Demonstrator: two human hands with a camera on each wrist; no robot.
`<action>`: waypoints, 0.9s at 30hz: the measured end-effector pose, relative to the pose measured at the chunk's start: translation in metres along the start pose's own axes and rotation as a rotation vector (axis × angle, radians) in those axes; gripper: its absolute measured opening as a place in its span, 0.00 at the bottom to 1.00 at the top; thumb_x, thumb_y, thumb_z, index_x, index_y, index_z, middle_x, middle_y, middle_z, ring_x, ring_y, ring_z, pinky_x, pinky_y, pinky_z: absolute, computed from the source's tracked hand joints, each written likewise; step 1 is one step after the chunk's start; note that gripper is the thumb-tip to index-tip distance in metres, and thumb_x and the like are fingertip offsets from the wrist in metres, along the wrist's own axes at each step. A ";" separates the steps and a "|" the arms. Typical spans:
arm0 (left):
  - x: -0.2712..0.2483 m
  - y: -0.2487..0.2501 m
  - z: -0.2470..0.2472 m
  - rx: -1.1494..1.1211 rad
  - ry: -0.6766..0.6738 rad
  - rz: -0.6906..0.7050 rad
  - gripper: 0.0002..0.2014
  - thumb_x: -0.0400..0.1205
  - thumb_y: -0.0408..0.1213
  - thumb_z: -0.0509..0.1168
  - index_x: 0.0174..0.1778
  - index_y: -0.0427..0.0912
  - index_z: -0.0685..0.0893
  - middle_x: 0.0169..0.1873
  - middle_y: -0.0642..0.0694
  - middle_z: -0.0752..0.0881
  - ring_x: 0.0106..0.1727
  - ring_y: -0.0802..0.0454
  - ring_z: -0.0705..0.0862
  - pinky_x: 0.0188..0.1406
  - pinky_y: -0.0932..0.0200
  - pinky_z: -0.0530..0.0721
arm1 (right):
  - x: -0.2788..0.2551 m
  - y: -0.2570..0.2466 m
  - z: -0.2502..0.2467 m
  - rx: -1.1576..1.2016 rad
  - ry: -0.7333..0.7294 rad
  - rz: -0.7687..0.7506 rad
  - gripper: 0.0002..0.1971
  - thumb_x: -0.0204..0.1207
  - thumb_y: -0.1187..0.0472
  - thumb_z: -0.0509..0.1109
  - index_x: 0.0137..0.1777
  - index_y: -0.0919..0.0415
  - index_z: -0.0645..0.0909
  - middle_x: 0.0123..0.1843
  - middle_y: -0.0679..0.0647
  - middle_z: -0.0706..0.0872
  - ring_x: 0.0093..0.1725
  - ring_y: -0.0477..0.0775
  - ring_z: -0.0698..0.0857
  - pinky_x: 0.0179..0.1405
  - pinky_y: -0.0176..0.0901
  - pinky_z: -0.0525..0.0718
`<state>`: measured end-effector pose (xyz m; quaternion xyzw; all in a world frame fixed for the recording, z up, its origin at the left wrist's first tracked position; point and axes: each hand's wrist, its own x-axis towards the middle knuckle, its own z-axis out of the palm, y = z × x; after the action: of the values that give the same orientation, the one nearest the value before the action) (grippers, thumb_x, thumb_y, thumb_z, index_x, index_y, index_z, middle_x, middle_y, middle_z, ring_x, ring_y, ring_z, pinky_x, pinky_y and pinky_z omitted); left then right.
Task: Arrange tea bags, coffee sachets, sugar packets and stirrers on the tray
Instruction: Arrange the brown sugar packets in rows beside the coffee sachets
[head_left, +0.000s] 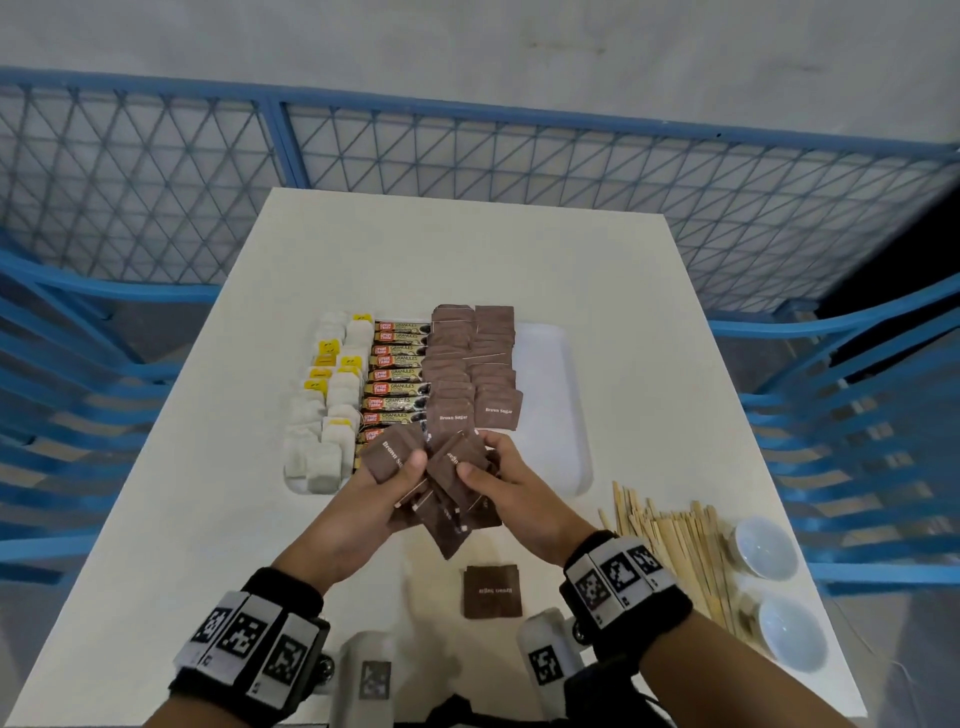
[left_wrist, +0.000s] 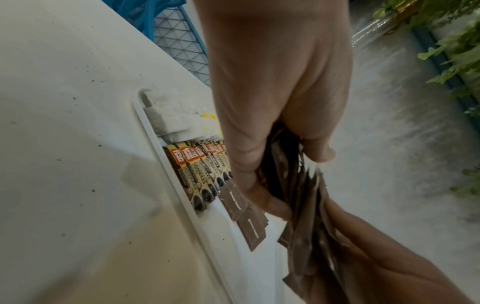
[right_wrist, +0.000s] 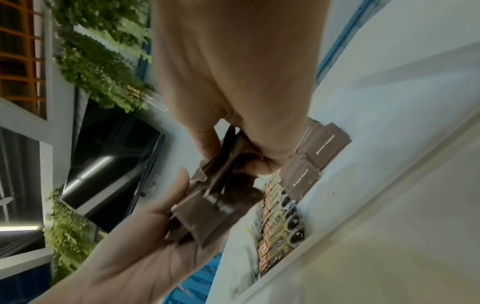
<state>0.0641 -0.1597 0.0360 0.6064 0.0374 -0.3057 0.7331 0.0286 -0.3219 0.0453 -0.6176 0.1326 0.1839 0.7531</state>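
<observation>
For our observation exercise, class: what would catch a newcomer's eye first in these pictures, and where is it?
Foremost, both hands, the left hand and right hand, grip a fanned bunch of brown sugar packets above the near edge of the white tray. Behind them the tray holds neat rows: tea bags on the left, coffee sachets in the middle, brown sugar packets beside them. Wooden stirrers lie heaped on the table to the right.
</observation>
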 end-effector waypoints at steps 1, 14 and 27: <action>0.000 0.002 0.001 -0.015 -0.006 -0.002 0.10 0.85 0.40 0.56 0.57 0.51 0.82 0.47 0.52 0.91 0.48 0.54 0.89 0.49 0.50 0.86 | 0.001 0.000 0.003 -0.016 -0.004 -0.003 0.18 0.83 0.65 0.60 0.71 0.55 0.62 0.52 0.47 0.81 0.45 0.45 0.84 0.33 0.35 0.85; -0.001 -0.001 -0.001 -0.039 0.005 -0.018 0.16 0.77 0.27 0.68 0.58 0.46 0.84 0.50 0.45 0.91 0.52 0.48 0.89 0.43 0.56 0.86 | 0.004 0.014 0.002 -0.317 -0.005 0.057 0.24 0.79 0.36 0.46 0.69 0.47 0.66 0.64 0.48 0.68 0.63 0.44 0.69 0.61 0.38 0.68; -0.001 0.000 -0.038 -0.075 0.061 0.056 0.16 0.78 0.24 0.65 0.57 0.47 0.82 0.43 0.50 0.91 0.44 0.54 0.90 0.36 0.60 0.88 | -0.027 0.081 -0.032 -1.430 -0.096 -0.024 0.23 0.71 0.51 0.71 0.64 0.56 0.71 0.63 0.52 0.72 0.61 0.53 0.70 0.63 0.45 0.73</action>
<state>0.0751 -0.1246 0.0264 0.5885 0.0541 -0.2647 0.7620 -0.0305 -0.3429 -0.0215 -0.9526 -0.0603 0.2442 0.1710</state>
